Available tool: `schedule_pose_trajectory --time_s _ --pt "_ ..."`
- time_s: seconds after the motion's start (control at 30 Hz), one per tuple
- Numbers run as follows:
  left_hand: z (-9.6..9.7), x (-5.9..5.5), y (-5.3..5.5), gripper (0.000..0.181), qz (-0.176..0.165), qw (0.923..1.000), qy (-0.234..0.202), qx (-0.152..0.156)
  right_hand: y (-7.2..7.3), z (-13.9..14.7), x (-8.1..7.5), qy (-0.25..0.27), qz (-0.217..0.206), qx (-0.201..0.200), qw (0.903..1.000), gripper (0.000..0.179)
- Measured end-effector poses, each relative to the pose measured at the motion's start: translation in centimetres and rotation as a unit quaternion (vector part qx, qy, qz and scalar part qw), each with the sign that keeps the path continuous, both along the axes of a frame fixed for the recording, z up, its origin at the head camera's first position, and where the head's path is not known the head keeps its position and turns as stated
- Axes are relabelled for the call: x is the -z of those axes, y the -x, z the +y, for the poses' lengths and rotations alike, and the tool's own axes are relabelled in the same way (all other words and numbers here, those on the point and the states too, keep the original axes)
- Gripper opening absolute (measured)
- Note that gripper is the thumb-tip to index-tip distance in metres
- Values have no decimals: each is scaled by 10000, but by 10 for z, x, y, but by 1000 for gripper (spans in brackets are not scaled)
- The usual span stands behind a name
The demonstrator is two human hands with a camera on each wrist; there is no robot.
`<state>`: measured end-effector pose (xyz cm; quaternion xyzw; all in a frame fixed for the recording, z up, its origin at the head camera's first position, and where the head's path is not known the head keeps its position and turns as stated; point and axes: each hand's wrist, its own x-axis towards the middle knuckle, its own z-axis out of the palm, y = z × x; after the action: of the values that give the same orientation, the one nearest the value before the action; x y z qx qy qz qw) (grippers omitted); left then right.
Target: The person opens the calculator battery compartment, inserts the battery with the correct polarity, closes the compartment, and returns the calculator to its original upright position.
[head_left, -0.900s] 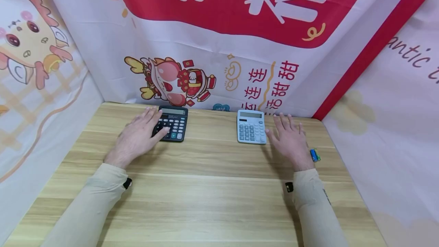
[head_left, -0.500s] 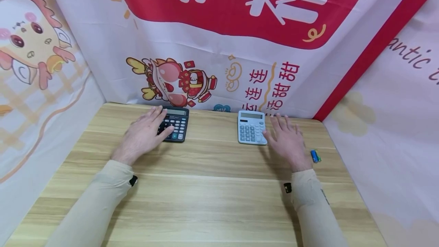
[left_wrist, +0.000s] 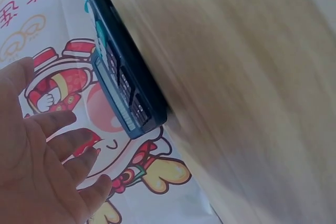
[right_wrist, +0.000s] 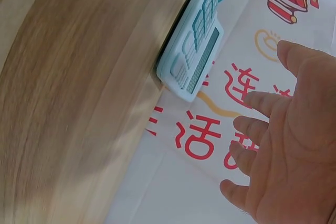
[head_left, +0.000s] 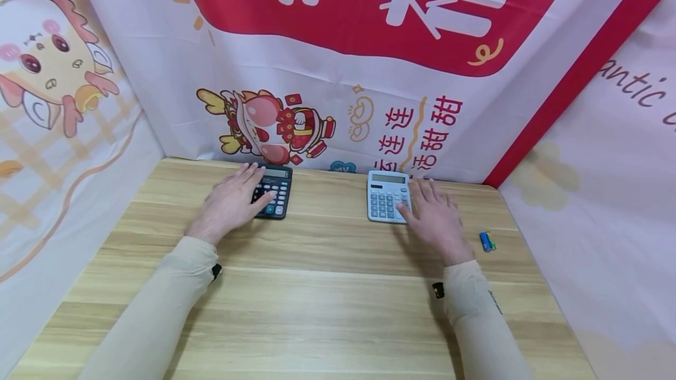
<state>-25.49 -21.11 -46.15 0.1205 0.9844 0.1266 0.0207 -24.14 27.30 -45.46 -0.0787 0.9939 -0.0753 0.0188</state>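
A black calculator (head_left: 281, 192) lies at the back edge of the wooden table, left of centre. My left hand (head_left: 228, 201) is over its left side, fingers extended and thumb across the keys in the head view. The left wrist view shows that hand (left_wrist: 39, 156) raised apart from the calculator (left_wrist: 123, 72), holding nothing. To the right lies a light blue calculator (head_left: 381, 201). Beside it, my right hand (head_left: 435, 220) overlaps its right edge with the thumb. From the right wrist, the fingers of this hand (right_wrist: 289, 140) look relaxed, clear of the blue calculator (right_wrist: 191, 45).
Blue and green batteries (head_left: 487, 241) lie on the table (head_left: 317, 309) to the right of my right hand. A printed cloth backdrop (head_left: 338, 69) rises right behind the table's back edge, and more printed cloth (head_left: 612, 192) closes off both sides.
Both hands have moved inward: the left slides right, over the black calculator, and the right shifts left, its thumb now over the blue calculator's edge. The calculators keep their places.
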Motion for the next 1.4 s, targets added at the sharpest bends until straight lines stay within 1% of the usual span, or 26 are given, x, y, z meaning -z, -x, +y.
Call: schedule_pose_trajectory --time_s 0.13,0.3,0.43,0.63,0.73,0.83,1.03,1.23,1.4 --pt "1 4 7 89 -25 10000 63 0 -1 -3 2 1 72 -54 10000 87" --pt "0 6 17 90 -103 9999 109 1 -1 -5 4 -48 41 -86 9999 87" --pt "1 6 27 89 -93 9999 137 16 -2 -7 4 -72 32 -86 9999 86" --pt "1 6 41 87 -195 9995 235 59 -1 -9 5 -72 -28 -31 10000 84" --pt "1 5 47 87 -260 9993 259 98 0 -9 6 -78 -36 -37 10000 83" --pt "1 4 49 87 -343 9991 254 80 1 -10 7 -82 -50 -60 9999 84" --pt "3 2 48 86 -462 9986 250 -75 3 -12 7 -135 -93 -84 9998 85" --pt "3 1 48 84 -437 9985 291 -157 2 -12 8 -143 -141 -87 9998 85" --pt "3 1 48 79 -338 9990 275 -138 2 -14 9 -151 -149 -82 9997 85"
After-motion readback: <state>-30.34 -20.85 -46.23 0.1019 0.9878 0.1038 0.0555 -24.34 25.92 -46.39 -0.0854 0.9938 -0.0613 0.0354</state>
